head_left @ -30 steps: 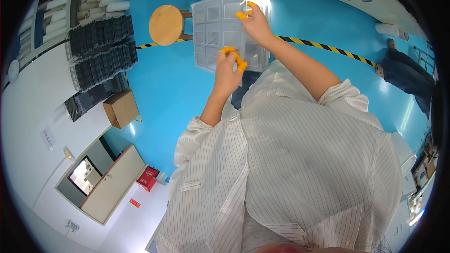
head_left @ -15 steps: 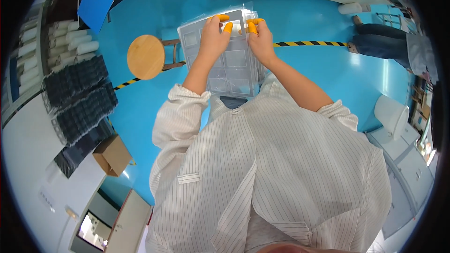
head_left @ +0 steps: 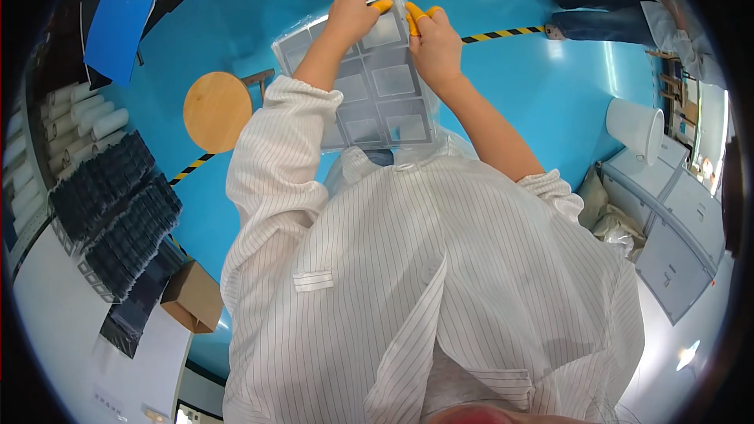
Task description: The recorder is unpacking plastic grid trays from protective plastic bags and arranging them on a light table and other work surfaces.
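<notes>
A translucent grey plastic tray with several square compartments hangs in front of my body, clear crinkled film along its edges. My left hand holds its far edge, with yellow finger cots on the thumb and a finger. At the far right corner, my right hand has its yellow-capped fingers and thumb closed against the tray's edge. Whether those fingertips also pinch the film, I cannot tell. The tray's underside is hidden.
A round wooden stool stands left of the tray on the blue floor. Further left are a blue folder, white rolls, dark stacked trays and a cardboard box. A white bin and another person's legs are at right.
My view has turned and shifted. Both hands and the tray sit higher in the picture. My left hand has slid toward the tray's far right corner, and my right hand has come to the right edge.
</notes>
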The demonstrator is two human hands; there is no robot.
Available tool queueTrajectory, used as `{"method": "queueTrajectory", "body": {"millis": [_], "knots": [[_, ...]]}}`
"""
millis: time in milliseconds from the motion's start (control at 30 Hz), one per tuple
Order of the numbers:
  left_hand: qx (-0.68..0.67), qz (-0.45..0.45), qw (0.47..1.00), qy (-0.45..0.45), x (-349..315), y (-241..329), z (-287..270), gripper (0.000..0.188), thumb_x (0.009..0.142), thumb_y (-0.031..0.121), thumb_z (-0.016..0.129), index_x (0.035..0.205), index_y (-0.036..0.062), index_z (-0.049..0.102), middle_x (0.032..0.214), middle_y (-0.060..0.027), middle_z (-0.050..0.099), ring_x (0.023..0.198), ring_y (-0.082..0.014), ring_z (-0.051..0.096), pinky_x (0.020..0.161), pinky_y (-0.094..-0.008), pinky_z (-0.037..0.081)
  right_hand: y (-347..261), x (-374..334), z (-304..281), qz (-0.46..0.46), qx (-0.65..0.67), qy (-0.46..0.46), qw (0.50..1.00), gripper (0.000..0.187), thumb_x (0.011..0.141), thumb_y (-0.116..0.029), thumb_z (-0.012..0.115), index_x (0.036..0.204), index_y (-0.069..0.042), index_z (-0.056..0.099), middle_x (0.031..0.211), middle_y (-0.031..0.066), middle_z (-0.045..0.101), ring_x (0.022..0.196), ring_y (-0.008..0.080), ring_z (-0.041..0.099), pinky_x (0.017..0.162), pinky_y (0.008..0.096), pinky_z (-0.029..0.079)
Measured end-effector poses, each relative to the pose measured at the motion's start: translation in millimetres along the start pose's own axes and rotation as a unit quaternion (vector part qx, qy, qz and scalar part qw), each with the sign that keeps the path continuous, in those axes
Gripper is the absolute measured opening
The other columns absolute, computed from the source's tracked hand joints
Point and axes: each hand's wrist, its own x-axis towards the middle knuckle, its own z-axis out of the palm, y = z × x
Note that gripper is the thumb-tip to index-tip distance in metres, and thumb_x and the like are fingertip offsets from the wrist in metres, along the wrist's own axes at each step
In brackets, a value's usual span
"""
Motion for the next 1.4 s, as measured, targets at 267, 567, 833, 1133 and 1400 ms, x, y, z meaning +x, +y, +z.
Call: {"method": "queueTrajectory", "body": {"millis": [267, 567, 833, 1133, 1400], "knots": [[0.022, 0.158, 0.987, 0.028, -13, 11, -31, 0.03, 0.07, 0.011, 0.066, 0.099, 0.0082, 0.058, 0.092, -0.0092, 0.053, 0.086, -0.0237, 0.053, 0.073, -0.0314, 0.044, -20, -10, -13, -0.06, -0.021, -0.049, 0.997, 0.018, 0.066, -0.005, 0.063, 0.081, -0.003, 0.055, 0.084, 0.0104, 0.049, 0.062, 0.0268, 0.055, 0.051, 0.0341, 0.047], [-0.566, -0.159, 0.809, 0.017, -34, 22, -29, 0.016, 0.075, 0.006, 0.058, 0.09, -0.0016, 0.057, 0.08, -0.0079, 0.059, 0.065, -0.0122, 0.056, 0.055, -0.0248, 0.046, -25, -11, -20, -0.098, -0.014, -0.096, 0.99, 0.021, 0.069, -0.003, 0.06, 0.089, -0.002, 0.055, 0.086, 0.0095, 0.049, 0.062, 0.0261, 0.055, 0.052, 0.0343, 0.048], [-0.534, -0.214, 0.816, -0.049, -44, 23, -38, 0.016, 0.085, 0.009, 0.047, 0.096, -0.0015, 0.053, 0.085, -0.0081, 0.057, 0.078, -0.0164, 0.055, 0.075, -0.03, 0.047, -25, -5, -18, -0.011, 0.119, -0.06, 0.991, 0.031, 0.073, -0.006, 0.061, 0.103, -0.001, 0.052, 0.083, 0.009, 0.053, 0.064, 0.0178, 0.053, 0.053, 0.0281, 0.044], [-0.753, -0.205, 0.625, 0.014, -72, 11, -28, 0.013, 0.087, 0.012, 0.045, 0.089, 0.0011, 0.053, 0.087, -0.0099, 0.056, 0.083, -0.0233, 0.054, 0.081, -0.04, 0.043, 5, 21, 27, 0.318, 0.508, -0.228, 0.768, 0.027, 0.083, -0.016, 0.05, 0.107, -0.003, 0.051, 0.083, 0.0019, 0.057, 0.069, 0.01, 0.052, 0.062, 0.0235, 0.042], [-0.821, -0.18, 0.532, 0.106, -93, 3, -53, 0.015, 0.084, 0.017, 0.047, 0.084, 0.0032, 0.054, 0.085, -0.0112, 0.055, 0.081, -0.0249, 0.051, 0.08, -0.0407, 0.04, 10, 17, 48, 0.358, 0.524, -0.202, 0.746, 0.027, 0.081, -0.012, 0.056, 0.103, 0.003, 0.051, 0.094, 0.0112, 0.059, 0.072, 0.0139, 0.058, 0.062, 0.0273, 0.048]]}}
